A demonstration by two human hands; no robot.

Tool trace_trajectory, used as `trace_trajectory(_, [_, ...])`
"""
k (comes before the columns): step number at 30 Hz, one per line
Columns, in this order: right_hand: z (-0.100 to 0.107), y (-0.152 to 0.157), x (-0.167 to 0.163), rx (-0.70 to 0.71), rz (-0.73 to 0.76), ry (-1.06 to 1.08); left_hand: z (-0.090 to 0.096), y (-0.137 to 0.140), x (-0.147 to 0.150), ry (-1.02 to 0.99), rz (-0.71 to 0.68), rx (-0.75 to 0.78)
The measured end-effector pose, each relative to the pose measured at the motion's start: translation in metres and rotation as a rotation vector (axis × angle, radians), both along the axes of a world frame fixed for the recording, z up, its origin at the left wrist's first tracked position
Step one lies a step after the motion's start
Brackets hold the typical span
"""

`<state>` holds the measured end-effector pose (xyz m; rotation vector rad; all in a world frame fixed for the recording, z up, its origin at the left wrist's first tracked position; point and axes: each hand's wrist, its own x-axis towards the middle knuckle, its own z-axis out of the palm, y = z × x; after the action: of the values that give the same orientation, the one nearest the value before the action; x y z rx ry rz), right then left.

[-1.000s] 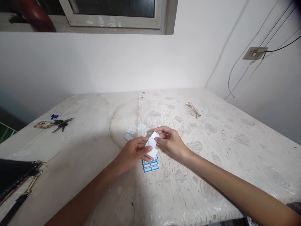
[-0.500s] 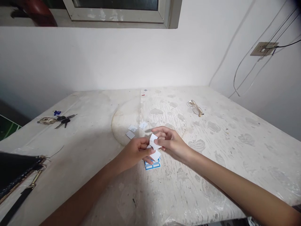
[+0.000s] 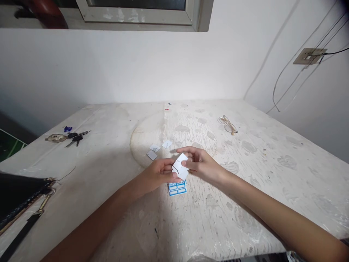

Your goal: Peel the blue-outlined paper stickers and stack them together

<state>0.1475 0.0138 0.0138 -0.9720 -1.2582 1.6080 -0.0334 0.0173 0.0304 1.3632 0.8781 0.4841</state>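
Note:
My left hand pinches a small white paper slip between thumb and fingers. Over it lies another white paper slip with faint writing, gripped by the thumb and fingers of my right hand. The two slips overlap, and their inner edges are partly hidden. Just below the hands, a sheet of blue-bordered labels rests on the table, its upper part covered. Beyond my left hand lie three more slips: one plain, one marked and one farther right.
Glasses lie at the right back of the table. Keys with a fob and a small blue object are at the left. A black bag with a strap sits at the left edge. Cables hang by the wall socket.
The slip in my right hand has turned from a curled, upright position to lie flatter over the left hand's slip. More of the label sheet shows. The view has shifted slightly.

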Motion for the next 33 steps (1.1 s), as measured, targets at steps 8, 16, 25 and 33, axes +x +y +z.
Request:
trace_trajectory(8, [-0.001,-0.002,-0.002,0.035,-0.086,0.043,-0.007,-0.002,0.005,-0.068,0.267,0.019])
trace_trajectory(16, [-0.008,-0.007,-0.012,0.047,-0.17,-0.034,0.0,-0.011,0.011,-0.112,0.341,0.017])
trace_trajectory(25, [-0.008,-0.004,-0.008,-0.008,-0.091,0.008,-0.01,-0.01,0.012,-0.163,0.277,-0.024])
trace_trajectory(33, [-0.004,-0.004,-0.005,0.109,-0.064,-0.022,-0.007,-0.009,0.011,-0.161,0.259,-0.011])
